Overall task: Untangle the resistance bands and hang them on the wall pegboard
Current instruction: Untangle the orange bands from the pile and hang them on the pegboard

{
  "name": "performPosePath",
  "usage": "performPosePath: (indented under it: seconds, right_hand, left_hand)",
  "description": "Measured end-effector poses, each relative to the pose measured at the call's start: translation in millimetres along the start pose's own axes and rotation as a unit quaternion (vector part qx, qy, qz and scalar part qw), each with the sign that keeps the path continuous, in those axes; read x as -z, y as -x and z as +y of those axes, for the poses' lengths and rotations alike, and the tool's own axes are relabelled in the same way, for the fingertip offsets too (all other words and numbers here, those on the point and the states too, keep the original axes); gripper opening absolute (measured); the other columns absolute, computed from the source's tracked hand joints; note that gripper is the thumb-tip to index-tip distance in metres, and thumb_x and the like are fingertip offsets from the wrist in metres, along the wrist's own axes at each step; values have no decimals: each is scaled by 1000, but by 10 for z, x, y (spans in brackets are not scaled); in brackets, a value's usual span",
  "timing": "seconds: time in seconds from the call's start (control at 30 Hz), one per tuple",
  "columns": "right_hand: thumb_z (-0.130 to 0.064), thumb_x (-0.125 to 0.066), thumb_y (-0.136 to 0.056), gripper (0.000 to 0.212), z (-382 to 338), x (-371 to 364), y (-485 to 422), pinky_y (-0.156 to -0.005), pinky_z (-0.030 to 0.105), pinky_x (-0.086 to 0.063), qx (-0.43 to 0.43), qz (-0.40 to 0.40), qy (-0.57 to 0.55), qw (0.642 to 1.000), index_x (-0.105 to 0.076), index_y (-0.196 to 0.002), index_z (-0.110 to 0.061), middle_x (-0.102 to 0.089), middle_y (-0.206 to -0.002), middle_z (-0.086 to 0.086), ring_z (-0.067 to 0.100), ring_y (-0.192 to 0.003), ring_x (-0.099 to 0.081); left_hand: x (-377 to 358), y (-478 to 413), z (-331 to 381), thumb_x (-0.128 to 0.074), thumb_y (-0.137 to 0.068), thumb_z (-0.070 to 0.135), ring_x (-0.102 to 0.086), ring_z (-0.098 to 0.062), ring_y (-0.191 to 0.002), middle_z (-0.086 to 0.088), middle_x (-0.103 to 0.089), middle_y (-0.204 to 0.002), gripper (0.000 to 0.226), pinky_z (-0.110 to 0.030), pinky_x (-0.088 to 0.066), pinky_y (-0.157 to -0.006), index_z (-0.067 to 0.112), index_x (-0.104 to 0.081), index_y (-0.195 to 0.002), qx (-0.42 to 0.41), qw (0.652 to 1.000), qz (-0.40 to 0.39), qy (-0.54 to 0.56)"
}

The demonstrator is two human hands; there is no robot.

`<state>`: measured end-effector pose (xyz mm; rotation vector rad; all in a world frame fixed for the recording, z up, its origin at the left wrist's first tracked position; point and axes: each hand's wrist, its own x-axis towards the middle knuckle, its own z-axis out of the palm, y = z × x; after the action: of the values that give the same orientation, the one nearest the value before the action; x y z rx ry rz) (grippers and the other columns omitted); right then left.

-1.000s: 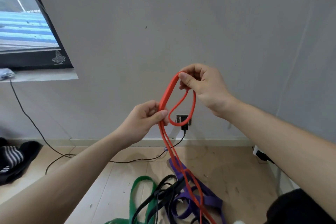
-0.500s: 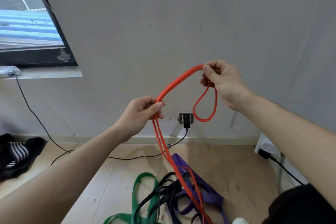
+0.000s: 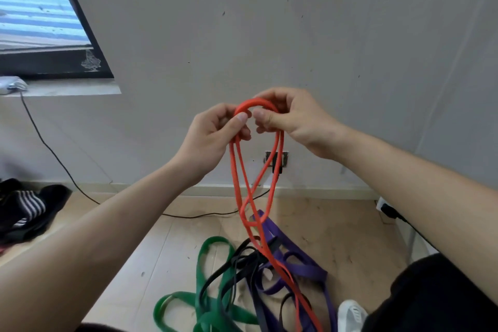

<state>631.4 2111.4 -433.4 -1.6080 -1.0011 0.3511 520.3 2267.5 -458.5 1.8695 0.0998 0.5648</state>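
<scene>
I see my left hand [image 3: 214,140] and right hand [image 3: 296,120], nearly touching, both pinching one orange band [image 3: 234,170]; below lie one green band [image 3: 200,272], one black band [image 3: 242,260], one purple band [image 3: 307,268].

A lived-in room of a home is indicated: a plain grey wall [image 3: 242,35], a dark-framed window [image 3: 40,21], a wall socket [image 3: 277,159], pale wooden flooring [image 3: 345,224], on which clothes [image 3: 24,210] are heaped and resistance bands [image 3: 307,269] strewn.

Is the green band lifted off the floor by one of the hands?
No, the green band lies on the floor, and the left hand and the right hand both grip only the orange band.
</scene>
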Motion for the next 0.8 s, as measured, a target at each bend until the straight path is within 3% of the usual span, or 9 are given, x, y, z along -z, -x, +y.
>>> performPosePath:
  seconds: [0.17, 0.3, 0.4, 0.57, 0.67, 0.8]
  right_hand:
    - [-9, -67, -93, 10, -22, 16, 5, -65, 22, -54, 8, 17, 35, 999, -71, -100, -4, -68, -73, 2, 10, -64, -66]
    - [-6, -63, -95, 6, -22, 47, -13, -67, 28, -58, 20, 50, -42, 998, -69, -94, -6, -67, -66, 1, 13, -61, -65]
    - [-5, -62, -95, 10, -39, 104, -48, -63, 25, -58, 24, 118, -102, 988, -66, -88, -9, -65, -58, -5, 11, -56, -64]
    - [-5, -62, -96, 9, -90, 212, -54, -62, 24, -56, 43, 179, -140, 973, -66, -88, -8, -63, -61, -2, 10, -57, -63]
    - [-6, -61, -96, 12, -94, 274, -66, -65, 26, -58, 44, 200, -148, 968, -66, -86, -9, -64, -59, -3, 11, -58, -63]
    - [-10, -61, -98, 9, -25, 359, -71, -70, 32, -58, 16, 209, -132, 969, -66, -90, -11, -65, -62, -3, 12, -56, -63]
  left_hand:
    - [62, 42, -57, -57, -102, 18, -72, -16, -82, -1, -71, -82, 13, -25, -57, -79, 15, -68, -108, 5, 997, -55, -59]
    - [56, 75, -108, -56, -102, 14, -70, -16, -82, -6, -69, -85, 17, -26, -58, -80, 6, -67, -112, 16, 994, -90, -60]
    - [22, 95, -142, -54, -103, 12, -71, -14, -82, -5, -69, -85, 16, -23, -56, -79, 3, -65, -111, 36, 991, -112, -58]
    - [-62, 80, -114, -49, -105, 12, -73, -22, -98, -9, -75, -98, 17, -28, -57, -90, 1, -58, -114, 44, 988, -142, -45]
    - [-98, 66, -76, -48, -106, 11, -73, -24, -99, -13, -75, -100, 15, -32, -58, -94, 4, -58, -115, 34, 989, -138, -43]
    - [-72, 44, -29, -46, -107, 9, -73, -25, -90, -5, -70, -85, 21, -39, -59, -90, 4, -61, -120, 17, 997, -73, -27]
